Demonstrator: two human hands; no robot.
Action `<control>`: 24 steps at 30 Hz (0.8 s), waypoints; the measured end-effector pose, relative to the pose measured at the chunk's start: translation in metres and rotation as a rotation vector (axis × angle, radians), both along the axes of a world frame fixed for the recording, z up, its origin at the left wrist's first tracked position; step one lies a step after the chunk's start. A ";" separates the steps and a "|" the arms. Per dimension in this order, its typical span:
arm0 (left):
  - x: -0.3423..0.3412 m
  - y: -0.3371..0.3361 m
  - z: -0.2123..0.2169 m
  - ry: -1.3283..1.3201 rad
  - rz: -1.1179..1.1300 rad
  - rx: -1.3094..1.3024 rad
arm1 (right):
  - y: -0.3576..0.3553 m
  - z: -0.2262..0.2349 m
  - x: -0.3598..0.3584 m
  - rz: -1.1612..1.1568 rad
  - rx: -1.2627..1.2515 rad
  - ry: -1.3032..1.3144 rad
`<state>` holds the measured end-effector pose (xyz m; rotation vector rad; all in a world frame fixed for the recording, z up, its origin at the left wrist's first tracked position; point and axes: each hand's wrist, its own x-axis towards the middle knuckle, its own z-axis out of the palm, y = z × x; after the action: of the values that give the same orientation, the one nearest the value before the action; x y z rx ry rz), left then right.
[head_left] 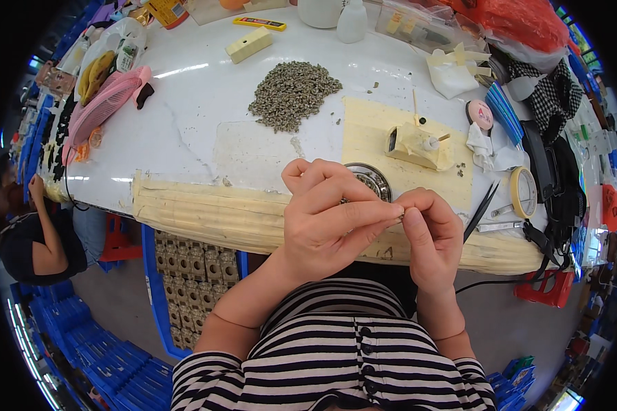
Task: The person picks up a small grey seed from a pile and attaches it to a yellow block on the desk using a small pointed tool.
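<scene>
My left hand [332, 222] and my right hand [433, 240] meet over the padded front edge of the table. Thumb and forefinger of each are pinched together at the same spot, on something too tiny to name. Partly hidden behind my left hand is a round metal dish [385, 179] holding small metal parts. Beyond it lies a heap of small grey metal pieces [291, 96]. A tape-wrapped block [418, 147] with a white nozzle stands on yellowish paper [363, 123] past my right hand. Black tweezers [482, 212] rest to the right.
A tape roll [533, 194] and a metal strip [500, 227] lie at right. Further back are a cream block [249, 45], a yellow cutter [259, 24] and a white bottle [352, 22]. Below the table's edge stands a blue crate [153, 294] of metal parts. Another person [44, 240] sits at left.
</scene>
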<state>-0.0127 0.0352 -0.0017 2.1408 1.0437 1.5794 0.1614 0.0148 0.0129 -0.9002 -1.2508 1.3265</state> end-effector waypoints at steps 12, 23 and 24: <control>0.005 -0.001 -0.007 -0.006 0.141 0.030 | 0.004 -0.005 -0.006 -0.391 0.808 -0.709; -0.001 -0.001 -0.002 0.026 0.050 0.039 | 0.001 -0.011 0.002 -0.037 0.041 -0.025; 0.000 -0.001 -0.002 0.023 0.050 0.043 | 0.000 -0.010 0.002 -0.035 -0.005 0.030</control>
<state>-0.0132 0.0346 -0.0037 2.1823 1.0886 1.6176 0.1632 0.0147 0.0030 -0.8990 -1.2039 1.3120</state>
